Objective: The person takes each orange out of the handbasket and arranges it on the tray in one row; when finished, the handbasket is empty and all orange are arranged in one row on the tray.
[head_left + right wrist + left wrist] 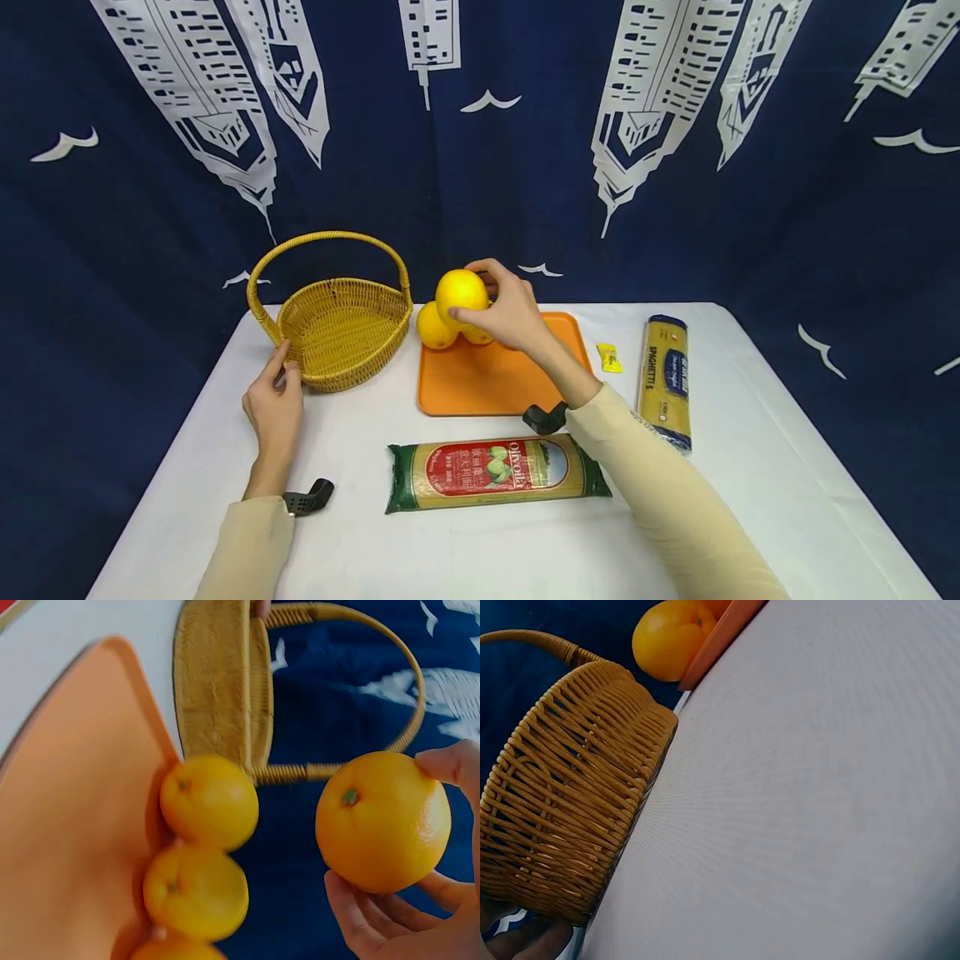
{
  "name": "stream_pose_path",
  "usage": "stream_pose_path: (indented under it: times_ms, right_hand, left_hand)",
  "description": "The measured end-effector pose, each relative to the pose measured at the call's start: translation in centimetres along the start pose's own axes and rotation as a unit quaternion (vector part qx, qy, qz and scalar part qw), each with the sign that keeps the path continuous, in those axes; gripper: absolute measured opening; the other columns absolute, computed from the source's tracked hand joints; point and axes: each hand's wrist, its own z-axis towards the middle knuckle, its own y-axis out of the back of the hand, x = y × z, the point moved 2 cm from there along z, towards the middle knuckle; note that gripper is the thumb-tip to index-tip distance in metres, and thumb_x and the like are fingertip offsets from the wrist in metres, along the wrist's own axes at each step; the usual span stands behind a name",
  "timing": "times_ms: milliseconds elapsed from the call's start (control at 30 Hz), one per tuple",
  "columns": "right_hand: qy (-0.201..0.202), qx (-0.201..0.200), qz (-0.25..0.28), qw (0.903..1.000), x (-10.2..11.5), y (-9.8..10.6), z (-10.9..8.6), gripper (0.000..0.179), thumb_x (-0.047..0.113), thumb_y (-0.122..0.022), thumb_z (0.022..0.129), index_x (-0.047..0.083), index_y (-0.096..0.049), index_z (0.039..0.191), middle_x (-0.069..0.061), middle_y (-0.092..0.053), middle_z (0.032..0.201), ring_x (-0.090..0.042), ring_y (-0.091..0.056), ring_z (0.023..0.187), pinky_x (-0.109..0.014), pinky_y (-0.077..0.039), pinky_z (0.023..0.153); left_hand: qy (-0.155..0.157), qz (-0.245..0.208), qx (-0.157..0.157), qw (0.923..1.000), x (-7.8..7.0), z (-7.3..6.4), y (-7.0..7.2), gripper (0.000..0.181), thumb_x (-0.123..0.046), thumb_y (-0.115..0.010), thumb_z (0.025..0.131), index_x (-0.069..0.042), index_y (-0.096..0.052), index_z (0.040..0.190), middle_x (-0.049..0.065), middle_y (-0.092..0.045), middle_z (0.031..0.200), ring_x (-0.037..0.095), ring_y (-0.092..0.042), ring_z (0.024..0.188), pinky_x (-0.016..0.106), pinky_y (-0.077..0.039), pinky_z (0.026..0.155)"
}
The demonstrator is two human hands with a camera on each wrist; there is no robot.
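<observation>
My right hand holds an orange in the air above the back of the orange tray. In the right wrist view, thumb and fingers pinch this orange from its sides. Below it, more oranges sit in a row along the tray's edge. At the left, a wicker basket with a tall arched handle stands on the table. My left hand grips its near-left rim by the handle's foot. Only some fingertips show in the left wrist view, against the basket's side.
A green-ended spaghetti pack lies in front of the tray. To the tray's right are a small yellow packet and a blue-and-yellow spaghetti pack. A dark blue curtain hangs behind the white table.
</observation>
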Motion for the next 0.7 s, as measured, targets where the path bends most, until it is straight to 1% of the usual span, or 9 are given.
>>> stream_pose_path:
  times_ms: [133, 200, 233, 333, 400, 500, 633, 700]
  right_hand:
    - [-0.029, -0.018, -0.022, 0.9992, -1.8, 2.9, -0.8, 0.067, 0.042, -0.084, 0.082, 0.018, -0.060, 0.140, -0.010, -0.069, 0.132, -0.030, -0.064, 0.118, -0.053, -0.049, 0.102]
    - [-0.045, -0.027, -0.028, 0.9982, -2.8, 4.2, -1.2, 0.067, 0.040, -0.084, 0.083, 0.016, -0.060, 0.141, -0.013, -0.069, 0.133, -0.032, -0.065, 0.117, -0.053, -0.053, 0.100]
    - [-0.053, -0.032, -0.030, 0.9976, -3.3, 4.9, -1.4, 0.067, 0.039, -0.084, 0.083, 0.015, -0.060, 0.141, -0.014, -0.069, 0.133, -0.033, -0.065, 0.117, -0.053, -0.055, 0.097]
    - [-0.080, -0.038, -0.051, 0.9947, -5.0, 6.2, -1.8, 0.067, 0.038, -0.084, 0.084, 0.011, -0.060, 0.141, -0.018, -0.068, 0.133, -0.037, -0.064, 0.118, -0.053, -0.054, 0.098]
    - [-0.102, -0.038, -0.067, 0.9918, -6.2, 6.7, -1.9, 0.068, 0.037, -0.083, 0.085, 0.009, -0.059, 0.141, -0.021, -0.067, 0.135, -0.040, -0.058, 0.123, -0.054, -0.048, 0.103]
    - [-0.130, -0.038, -0.091, 0.9866, -7.9, 7.0, -2.1, 0.070, 0.036, -0.082, 0.085, 0.005, -0.056, 0.143, -0.024, -0.064, 0.138, -0.044, -0.050, 0.128, -0.057, -0.041, 0.105]
    - [-0.156, -0.057, -0.106, 0.9804, -9.9, 7.2, -2.1, 0.071, 0.032, -0.081, 0.086, 0.002, -0.054, 0.144, -0.026, -0.062, 0.140, -0.047, -0.048, 0.129, -0.058, -0.042, 0.106]
    - [-0.166, -0.057, -0.114, 0.9779, -10.8, 7.0, -2.0, 0.073, 0.031, -0.081, 0.087, 0.000, -0.052, 0.146, -0.026, -0.060, 0.141, -0.048, -0.050, 0.129, -0.059, -0.044, 0.107]
  left_hand:
    - [-0.001, -0.001, -0.002, 1.0000, 0.1, -0.1, 0.0, 0.042, -0.016, -0.058, 0.103, -0.019, -0.067, 0.144, 0.004, -0.063, 0.147, 0.028, -0.066, 0.130, 0.000, -0.040, 0.082]
    - [-0.002, -0.001, 0.000, 1.0000, 0.0, -0.1, 0.0, 0.042, -0.017, -0.058, 0.103, -0.019, -0.067, 0.144, 0.005, -0.063, 0.146, 0.028, -0.066, 0.130, 0.000, -0.039, 0.082]
    - [-0.004, -0.003, 0.000, 1.0000, 0.0, -0.1, 0.0, 0.041, -0.017, -0.058, 0.103, -0.019, -0.067, 0.143, 0.004, -0.063, 0.146, 0.028, -0.066, 0.130, 0.000, -0.040, 0.082]
    - [-0.004, -0.003, 0.000, 1.0000, -0.1, 0.0, 0.1, 0.041, -0.016, -0.058, 0.103, -0.019, -0.067, 0.143, 0.003, -0.063, 0.147, 0.028, -0.066, 0.130, 0.000, -0.041, 0.083]
    - [-0.001, -0.001, -0.002, 1.0000, -0.1, 0.0, 0.1, 0.041, -0.017, -0.058, 0.103, -0.020, -0.067, 0.143, 0.002, -0.063, 0.147, 0.027, -0.066, 0.130, 0.000, -0.040, 0.083]
    - [0.004, 0.003, -0.004, 1.0000, -0.2, 0.0, 0.2, 0.041, -0.017, -0.058, 0.104, -0.021, -0.067, 0.143, 0.001, -0.064, 0.146, 0.028, -0.066, 0.129, 0.001, -0.039, 0.083]
    - [0.005, 0.006, -0.001, 1.0000, -0.2, -0.1, 0.2, 0.041, -0.018, -0.058, 0.104, -0.020, -0.067, 0.144, 0.001, -0.063, 0.147, 0.028, -0.066, 0.130, 0.001, -0.039, 0.083]
    - [0.003, 0.005, -0.002, 1.0000, -0.2, 0.0, 0.1, 0.041, -0.018, -0.058, 0.104, -0.020, -0.067, 0.144, 0.001, -0.063, 0.147, 0.027, -0.066, 0.130, 0.001, -0.039, 0.083]
